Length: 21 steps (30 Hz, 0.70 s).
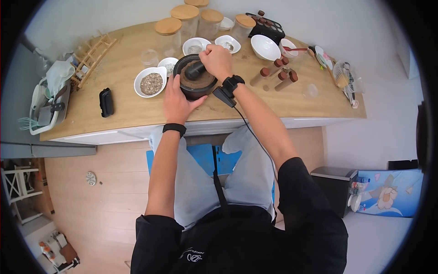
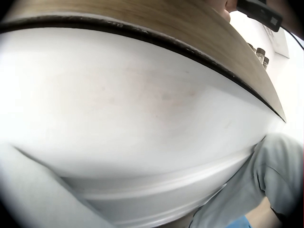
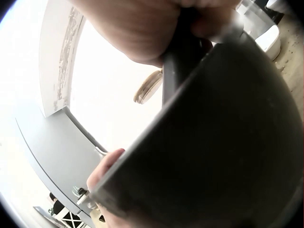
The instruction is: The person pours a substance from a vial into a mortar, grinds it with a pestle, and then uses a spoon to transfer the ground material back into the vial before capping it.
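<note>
A dark stone mortar stands near the counter's front edge, with brown ground powder inside. My right hand grips the top of a black pestle, which leans in the bowl with its lower end in the powder. Along the mortar's left side lies my left hand, fingers up by the rim and thumb spread round the front. From the right wrist, the mortar wall fills the view, with left fingertips at its rim. The left wrist view catches mostly the white cabinet front.
Left of the mortar sits a white bowl of coarse brown bits. Behind are small white dishes and wood-lidded jars. Several brown-capped tubes stand to the right, and a black case lies left.
</note>
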Motion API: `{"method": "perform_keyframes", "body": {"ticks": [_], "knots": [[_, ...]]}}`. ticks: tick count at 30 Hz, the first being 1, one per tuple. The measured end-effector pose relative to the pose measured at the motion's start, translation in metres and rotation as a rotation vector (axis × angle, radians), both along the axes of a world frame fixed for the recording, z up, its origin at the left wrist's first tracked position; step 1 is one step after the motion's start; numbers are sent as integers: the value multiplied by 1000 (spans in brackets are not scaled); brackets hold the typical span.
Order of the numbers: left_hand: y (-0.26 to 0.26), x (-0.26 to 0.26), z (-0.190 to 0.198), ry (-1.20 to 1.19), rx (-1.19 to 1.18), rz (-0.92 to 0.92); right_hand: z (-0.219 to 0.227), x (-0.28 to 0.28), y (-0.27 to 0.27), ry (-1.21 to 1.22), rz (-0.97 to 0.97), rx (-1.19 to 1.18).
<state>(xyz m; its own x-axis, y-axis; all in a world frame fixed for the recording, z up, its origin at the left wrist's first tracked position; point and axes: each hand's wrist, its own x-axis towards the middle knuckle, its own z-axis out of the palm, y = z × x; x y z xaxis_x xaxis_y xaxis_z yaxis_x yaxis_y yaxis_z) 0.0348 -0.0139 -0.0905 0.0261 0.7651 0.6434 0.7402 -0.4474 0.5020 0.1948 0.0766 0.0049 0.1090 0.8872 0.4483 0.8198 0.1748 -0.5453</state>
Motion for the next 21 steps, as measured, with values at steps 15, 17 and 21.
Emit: {"method": "perform_keyframes", "body": {"ticks": [15, 17, 21], "knots": [[3, 1, -2, -6, 21, -7, 25, -18, -32, -79, 297, 198], [2, 1, -3, -1, 12, 1, 23, -11, -47, -183, 418, 338], [0, 0, 0, -7, 3, -7, 9, 17, -51, -298, 510, 382]]}}
